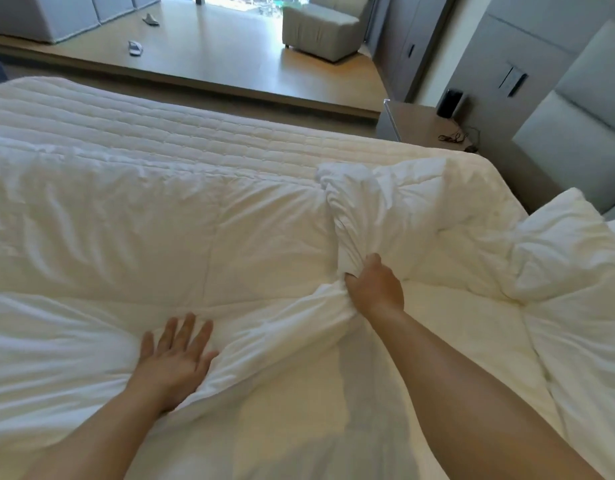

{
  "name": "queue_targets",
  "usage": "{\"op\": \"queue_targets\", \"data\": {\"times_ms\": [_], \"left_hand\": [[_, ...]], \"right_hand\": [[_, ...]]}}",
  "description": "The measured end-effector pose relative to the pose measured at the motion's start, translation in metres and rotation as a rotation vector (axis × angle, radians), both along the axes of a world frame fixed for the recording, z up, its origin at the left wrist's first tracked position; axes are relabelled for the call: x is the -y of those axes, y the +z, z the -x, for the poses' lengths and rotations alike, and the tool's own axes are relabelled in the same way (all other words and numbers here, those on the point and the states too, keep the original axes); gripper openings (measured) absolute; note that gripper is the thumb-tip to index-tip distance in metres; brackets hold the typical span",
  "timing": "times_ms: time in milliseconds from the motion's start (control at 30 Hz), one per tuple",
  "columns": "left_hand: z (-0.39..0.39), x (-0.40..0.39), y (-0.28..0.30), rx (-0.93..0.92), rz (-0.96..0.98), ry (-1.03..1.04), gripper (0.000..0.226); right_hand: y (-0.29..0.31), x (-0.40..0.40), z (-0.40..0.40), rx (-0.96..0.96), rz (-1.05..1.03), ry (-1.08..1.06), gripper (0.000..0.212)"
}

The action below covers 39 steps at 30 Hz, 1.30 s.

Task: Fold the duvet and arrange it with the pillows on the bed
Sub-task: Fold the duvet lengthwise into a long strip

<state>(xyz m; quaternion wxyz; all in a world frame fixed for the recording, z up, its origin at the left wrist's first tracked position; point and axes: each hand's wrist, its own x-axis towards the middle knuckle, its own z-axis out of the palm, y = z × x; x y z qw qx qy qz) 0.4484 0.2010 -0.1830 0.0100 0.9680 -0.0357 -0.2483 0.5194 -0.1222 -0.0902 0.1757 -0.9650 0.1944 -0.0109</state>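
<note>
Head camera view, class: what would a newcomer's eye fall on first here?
The white duvet fills the frame, rumpled across the bed. At centre, the right hand grips a bunched fold of it, while the left hand lies flat, fingers spread, at lower left. Beyond, a grey armchair stands by the bright window.

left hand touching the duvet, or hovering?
Touching. The head view shows the left hand lying flat, fingers spread, on the duvet, with fabric bunched against its palm edge and no gap.
</note>
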Motion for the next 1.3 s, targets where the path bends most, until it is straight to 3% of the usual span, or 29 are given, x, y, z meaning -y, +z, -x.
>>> {"op": "queue_targets", "data": {"times_ms": [100,200,300,367,500,567,633,767,867,933,1033,1133,1200,1300], "left_hand": [[-0.004,0.001,0.001,-0.031,-0.020,0.002,0.060],[-0.007,-0.001,0.004,-0.056,0.026,0.033,0.060],[-0.007,0.001,0.014,-0.045,0.089,0.071,0.061],[-0.001,0.003,0.019,-0.014,0.102,0.053,0.061],[0.011,0.011,0.026,0.061,0.101,0.066,0.061],[0.016,0.022,0.031,0.077,0.120,0.101,0.061],[0.022,0.043,0.035,0.104,0.174,0.084,0.060],[0.041,0.097,0.024,0.130,0.268,-0.024,0.079],[0.063,0.111,-0.005,0.160,0.202,-0.151,0.078],[0.075,0.107,-0.017,0.150,0.121,-0.193,0.064],[0.078,0.100,-0.023,0.140,0.043,-0.245,0.057],[0.078,0.100,-0.026,0.139,0.037,-0.281,0.056],[0.077,0.100,-0.029,0.101,0.039,-0.268,0.057],[0.065,0.103,-0.023,0.093,0.079,-0.236,0.069]], "right_hand": [[0.023,0.004,-0.004,0.040,-0.053,0.064,0.039],[0.041,0.020,0.017,0.171,-0.260,0.075,0.027],[0.025,0.046,0.084,0.304,-0.509,-0.095,0.030],[-0.011,0.058,0.150,0.216,-0.560,-0.268,0.034],[-0.068,0.054,0.224,-0.266,-0.558,-0.368,0.039],[-0.061,0.051,0.220,-0.366,-0.514,-0.297,0.041],[-0.044,0.053,0.208,-0.334,-0.376,-0.227,0.053],[0.008,0.049,0.170,0.132,0.014,-0.128,0.104],[0.040,0.036,0.113,0.352,0.191,0.030,0.108],[0.047,0.023,0.068,0.256,0.275,0.119,0.106],[0.019,0.023,0.024,-0.054,0.414,0.205,0.096],[-0.018,0.062,0.026,-0.262,0.380,0.091,0.058],[-0.025,0.091,0.039,-0.214,0.291,0.058,0.038],[0.003,0.131,0.053,0.064,0.002,-0.079,0.022]]}}
